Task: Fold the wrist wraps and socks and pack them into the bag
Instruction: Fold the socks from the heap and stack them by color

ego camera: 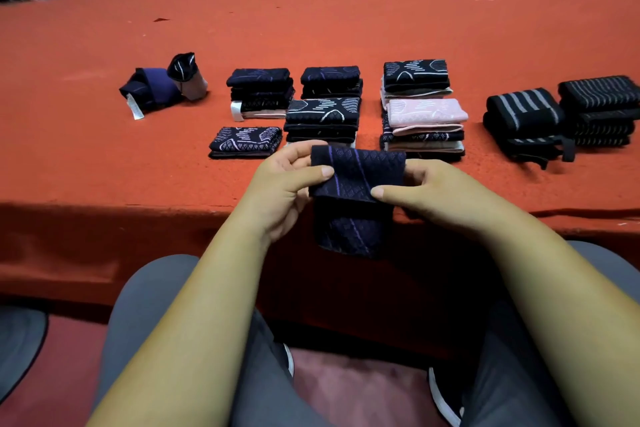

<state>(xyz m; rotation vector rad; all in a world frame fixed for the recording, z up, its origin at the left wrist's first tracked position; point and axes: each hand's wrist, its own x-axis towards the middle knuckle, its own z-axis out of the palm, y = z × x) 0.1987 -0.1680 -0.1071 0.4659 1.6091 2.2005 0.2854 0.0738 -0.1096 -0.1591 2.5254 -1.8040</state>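
Left hand (pixel 284 180) and right hand (pixel 426 191) at centre frame, each grip pinching a navy sock (pixel 356 180), purple lines, diamond knit, folded over, lower half hanging past the red surface (pixel 104 166) edge.

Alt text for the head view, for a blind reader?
The left hand and right hand pinch a half-folded navy sock with purple lines at the edge of the red table. Behind it sit stacks of folded socks, striped black wrist wraps at right, and loose bundles at left.
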